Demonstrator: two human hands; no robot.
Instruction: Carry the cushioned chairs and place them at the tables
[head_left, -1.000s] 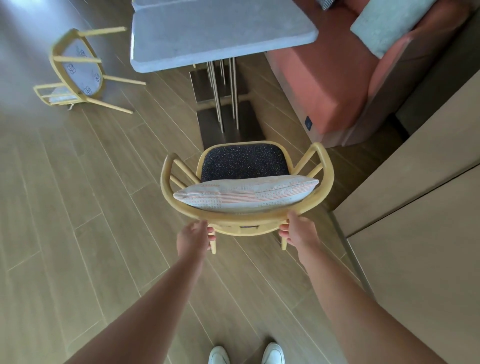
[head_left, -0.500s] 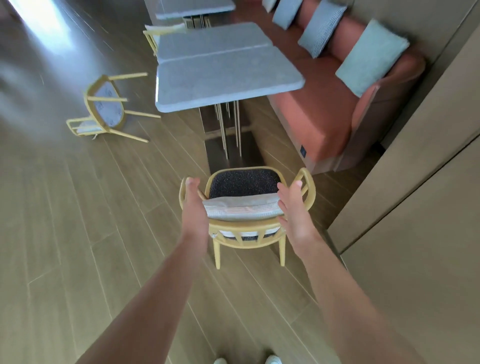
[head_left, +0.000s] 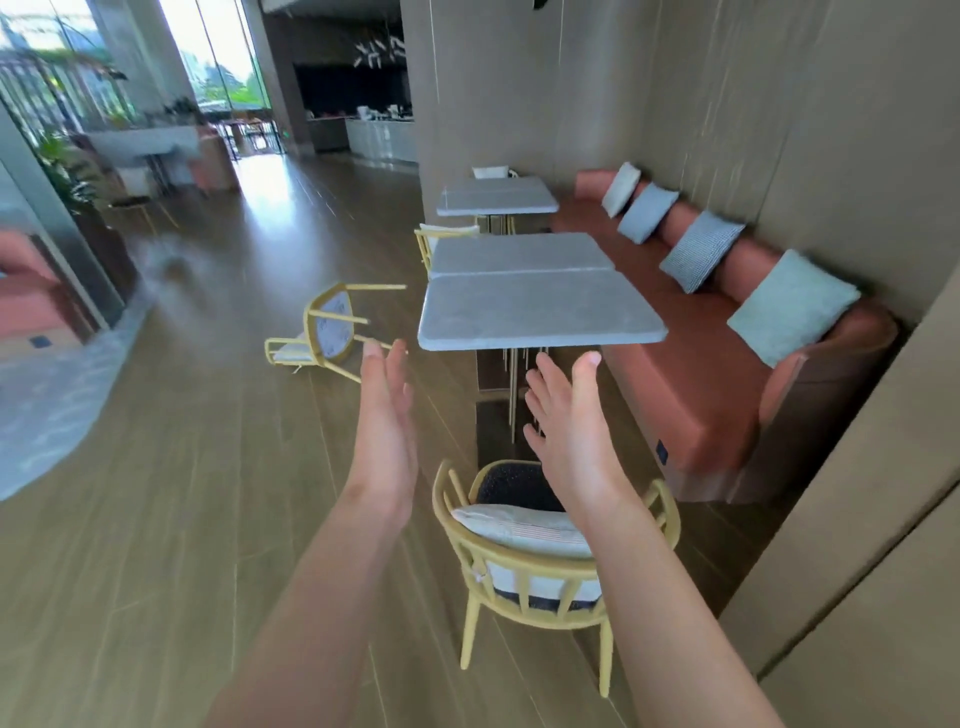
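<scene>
Hands raised, palms facing, fingers straight and released: left hand (head_left: 387, 434), right hand (head_left: 571, 447). Yellow cushioned chair (head_left: 540, 566), upright on the floor at the near edge of the grey worktop (head_left: 535, 312). Second chair (head_left: 324, 327), tipped over, beyond its left corner.

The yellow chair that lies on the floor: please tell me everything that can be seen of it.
The tipped yellow chair lies on its side on the wooden floor, left of the grey tables. Its frame looks like painted wood or metal, with thin legs pointing sideways toward the tables. The pale underside of its seat faces the camera, and a light cushion rests against its back. Nothing else touches it.
</scene>
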